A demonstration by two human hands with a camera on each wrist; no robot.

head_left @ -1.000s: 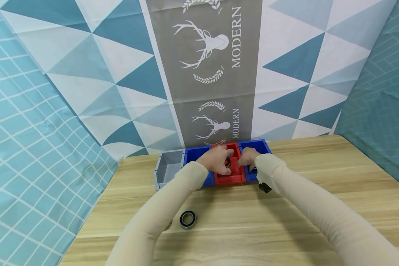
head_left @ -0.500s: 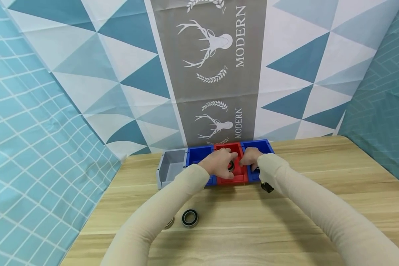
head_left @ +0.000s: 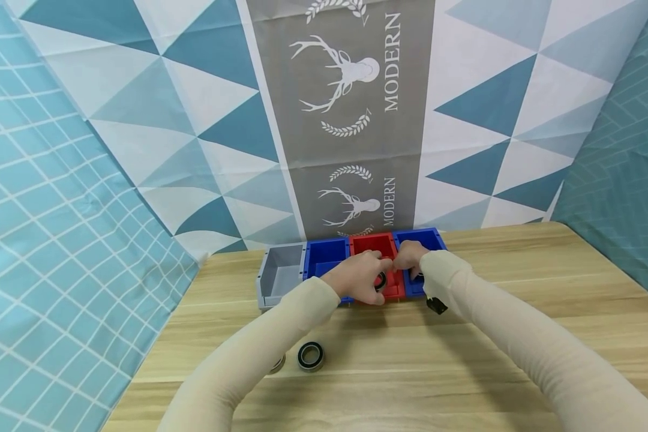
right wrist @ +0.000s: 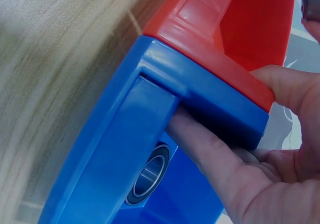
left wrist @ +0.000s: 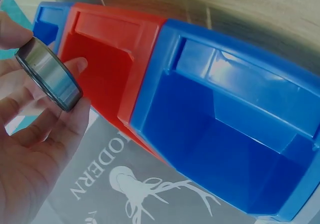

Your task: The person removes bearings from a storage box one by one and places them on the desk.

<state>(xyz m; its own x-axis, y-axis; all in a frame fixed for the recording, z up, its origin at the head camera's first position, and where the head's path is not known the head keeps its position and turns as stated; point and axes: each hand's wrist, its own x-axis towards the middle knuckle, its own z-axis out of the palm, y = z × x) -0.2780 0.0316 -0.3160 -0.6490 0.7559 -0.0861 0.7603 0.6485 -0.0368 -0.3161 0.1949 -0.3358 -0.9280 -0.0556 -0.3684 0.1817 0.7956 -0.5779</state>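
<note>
My left hand (head_left: 359, 277) holds a ball bearing (left wrist: 50, 74) between thumb and fingers, over the front of the red bin (head_left: 371, 242). In the left wrist view the bearing is tilted, its steel side facing the camera. My right hand (head_left: 410, 257) is at the right-hand blue bin (right wrist: 120, 149). Its thumb lies over the red bin's edge and its fingers reach inside the blue bin, pinching the adjoining walls. Another bearing (right wrist: 149, 176) leans inside that blue bin, behind its front lip.
A grey bin (head_left: 283, 273) and a second blue bin (head_left: 326, 255) complete the row to the left. One bearing (head_left: 310, 367) lies on the wooden table (head_left: 389, 378); another bearing (head_left: 278, 364) beside it is partly hidden by my left sleeve. A patterned cloth (head_left: 351, 138) hangs behind.
My left hand has moved right and a little nearer to me with the bearing, closer to my right hand. The right hand stays at the blue bin. The head view has shifted slightly.
</note>
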